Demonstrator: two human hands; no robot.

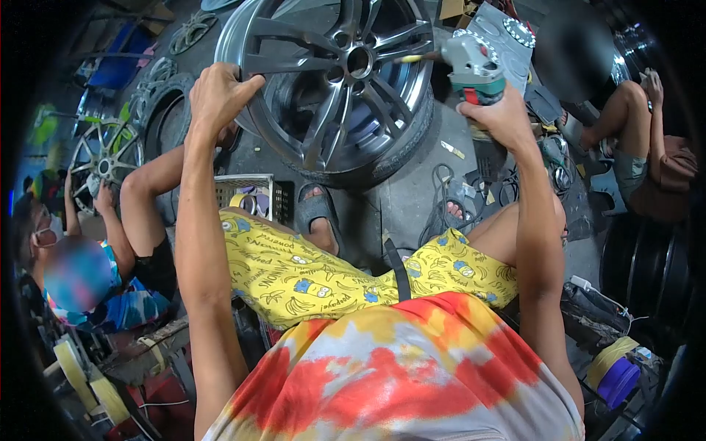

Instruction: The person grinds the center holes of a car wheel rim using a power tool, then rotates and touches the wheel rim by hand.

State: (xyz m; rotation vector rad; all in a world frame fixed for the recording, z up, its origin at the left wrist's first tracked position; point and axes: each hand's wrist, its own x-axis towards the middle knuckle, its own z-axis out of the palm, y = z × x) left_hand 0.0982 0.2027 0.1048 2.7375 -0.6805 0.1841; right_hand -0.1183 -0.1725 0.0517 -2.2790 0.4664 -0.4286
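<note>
A dark grey alloy wheel [321, 128] with several split spokes leans in front of me on a tyre [375, 175]. My left hand [219, 99] is closed on the left edge of the wheel, its thumb lying over the lip. My right hand [503, 120] grips a power grinder [474, 66] with a silver head, a green body and a red part near the thumb. From the head a thin, yellowish, blurred bit points left toward the wheel's right spokes. I cannot tell whether it touches them.
A plastic crate [254, 189] stands by my left foot, with a loose cable [440, 192] near my right. To the left, a person [81, 275] holds another wheel [107, 154]; a second person [654, 158] sits at the right. A tape roll [618, 384] lies at lower right.
</note>
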